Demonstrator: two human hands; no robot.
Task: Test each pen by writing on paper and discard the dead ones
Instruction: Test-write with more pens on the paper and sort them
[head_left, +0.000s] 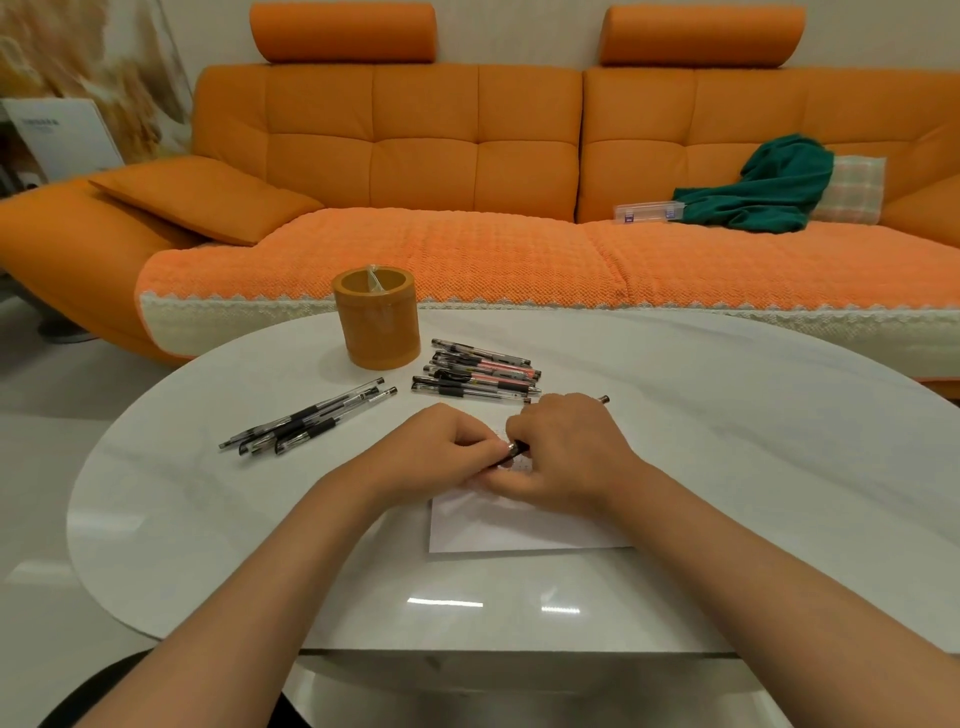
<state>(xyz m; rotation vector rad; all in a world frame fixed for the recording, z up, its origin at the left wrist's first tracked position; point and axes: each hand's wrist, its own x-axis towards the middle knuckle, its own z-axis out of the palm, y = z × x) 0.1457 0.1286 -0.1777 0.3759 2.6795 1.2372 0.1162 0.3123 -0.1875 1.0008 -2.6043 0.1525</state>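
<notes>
Black rubber on a clear barrel is all that the pen (515, 449) shows between the two hands, apart from its dark back end poking out beyond the right knuckles. The right hand (566, 452) is curled round the barrel. The left hand (441, 447) has its fingers bent and pinches the pen's front end, possibly at a cap, though the fingers cover the tip. Both hands sit over the white paper (519, 530) and hide its far half; faint marks show on it beside the rubber. Beyond, on the white table (727, 415), lies a heap of pens (478, 374), some with pink barrels. A second cluster (311, 421) lies well to the left, and an orange holder (376, 322) stands behind.
</notes>
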